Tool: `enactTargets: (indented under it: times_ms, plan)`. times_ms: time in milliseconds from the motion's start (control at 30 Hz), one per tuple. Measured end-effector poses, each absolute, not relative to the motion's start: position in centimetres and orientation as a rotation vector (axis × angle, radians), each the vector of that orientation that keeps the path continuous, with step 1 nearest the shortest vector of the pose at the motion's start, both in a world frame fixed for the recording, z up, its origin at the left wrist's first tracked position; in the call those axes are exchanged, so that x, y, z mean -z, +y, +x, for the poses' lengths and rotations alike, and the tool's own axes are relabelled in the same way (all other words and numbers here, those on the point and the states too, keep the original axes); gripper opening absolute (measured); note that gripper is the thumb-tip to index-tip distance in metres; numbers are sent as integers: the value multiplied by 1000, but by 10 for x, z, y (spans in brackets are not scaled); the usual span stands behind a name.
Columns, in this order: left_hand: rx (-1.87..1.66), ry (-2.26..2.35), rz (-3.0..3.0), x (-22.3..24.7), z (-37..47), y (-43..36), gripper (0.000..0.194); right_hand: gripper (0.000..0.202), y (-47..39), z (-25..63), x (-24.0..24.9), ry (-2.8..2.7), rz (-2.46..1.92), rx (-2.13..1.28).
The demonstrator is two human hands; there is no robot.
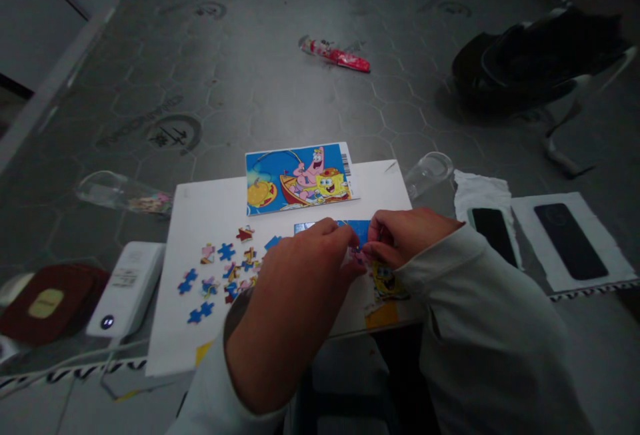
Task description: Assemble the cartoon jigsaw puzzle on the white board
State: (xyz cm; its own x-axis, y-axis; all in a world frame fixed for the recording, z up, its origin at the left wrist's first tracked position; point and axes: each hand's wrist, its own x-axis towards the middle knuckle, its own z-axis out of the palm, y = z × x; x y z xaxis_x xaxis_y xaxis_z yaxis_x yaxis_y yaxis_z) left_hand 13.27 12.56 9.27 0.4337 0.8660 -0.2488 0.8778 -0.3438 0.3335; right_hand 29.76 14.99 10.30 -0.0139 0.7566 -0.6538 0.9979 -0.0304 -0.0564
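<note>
Item: thin, light cardboard jigsaw piece (361, 253), bends easily; I pinch its edges, left hand (305, 268) and right hand (400, 238) both closed on it.

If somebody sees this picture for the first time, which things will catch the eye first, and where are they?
The bright blue cartoon reference card stands out at the far edge of the white board. Just below it, the left hand and right hand meet over the partly joined blue jigsaw puzzle. Loose coloured puzzle pieces lie scattered to the left on the board.
</note>
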Motion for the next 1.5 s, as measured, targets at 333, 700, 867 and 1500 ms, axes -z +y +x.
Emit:
enactTargets:
  times_ms: [333, 700, 867, 1500]
  plan:
    - [17, 1483, 2201, -93, 136, 128, 8, 18, 149, 301, -97, 1845, 1840, 734]
    - [4, 1521, 2183, -96, 136, 125, 12, 19, 148, 298, -93, 1828, 1852, 723]
    - [-19, 1523, 2173, -95, 137, 124, 12, 25, 147, 296, -96, 1835, 1862, 697]
    - [14, 1629, 2093, -95, 136, 128, 17, 12, 145, 296, -100, 1890, 1792, 737]
